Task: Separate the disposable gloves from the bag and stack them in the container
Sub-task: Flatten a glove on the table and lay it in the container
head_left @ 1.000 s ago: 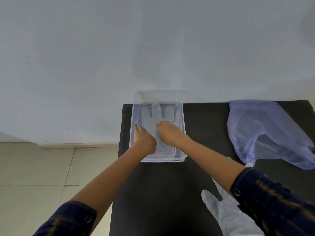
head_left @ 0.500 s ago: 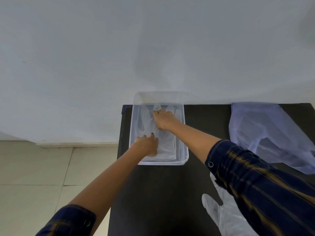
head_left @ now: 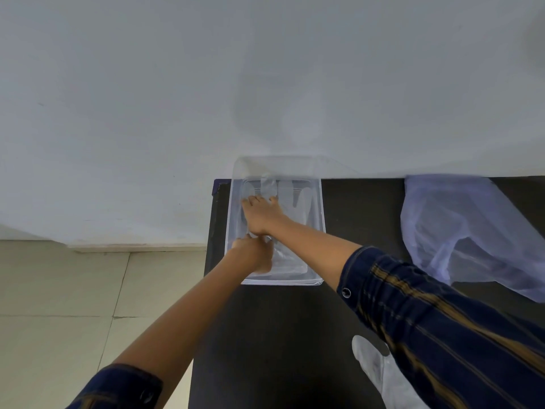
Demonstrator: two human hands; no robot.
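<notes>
A clear plastic container (head_left: 320,231) stands at the far left end of the black table (head_left: 280,335). A see-through disposable glove (head_left: 292,202) lies flat inside it, fingers pointing away from me. My right hand (head_left: 261,212) presses flat on the glove's far left part, near its fingers. My left hand (head_left: 253,255) rests on the glove's cuff end at the near left of the container; its fingers are partly hidden under my right wrist. A pale blue plastic bag (head_left: 460,231) lies crumpled at the far right. More white gloves (head_left: 380,376) lie by my right sleeve.
The table's far edge meets a white wall (head_left: 206,84). To the left of the table lies a tiled floor (head_left: 59,305). Bare black tabletop lies between the container and the near edge.
My right hand has slid away from me and leftward along the glove toward its fingers. My left hand has drawn back toward the cuff end. The view has shifted slightly.
</notes>
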